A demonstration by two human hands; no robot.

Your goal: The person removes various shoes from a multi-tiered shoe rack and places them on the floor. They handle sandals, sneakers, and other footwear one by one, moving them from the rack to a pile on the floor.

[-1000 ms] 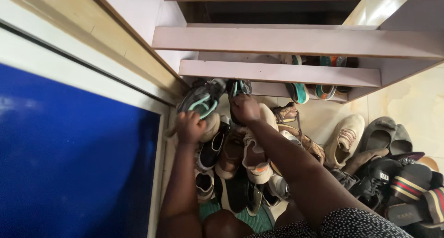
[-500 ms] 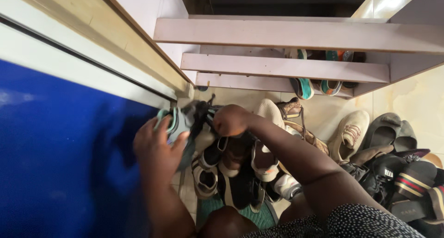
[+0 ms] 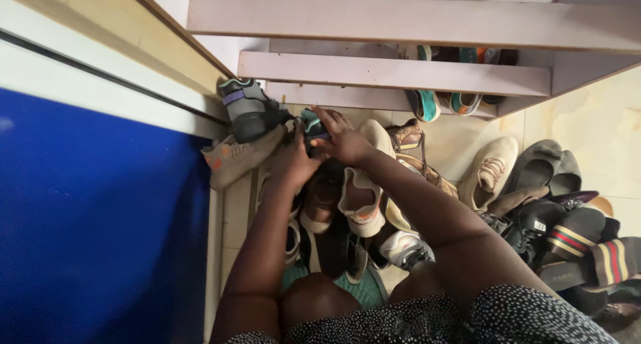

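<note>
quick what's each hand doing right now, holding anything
Left hand: closed on the dark shoe with teal trim, on its left side.
Right hand: gripping the same shoe from the right, fingers spread over its top.

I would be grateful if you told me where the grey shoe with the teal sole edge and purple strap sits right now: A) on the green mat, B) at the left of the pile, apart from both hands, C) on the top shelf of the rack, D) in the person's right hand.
B: the grey shoe lies at the pile's left edge on a tan shoe, while the left hand and right hand meet on a dark shoe beside it.
</note>
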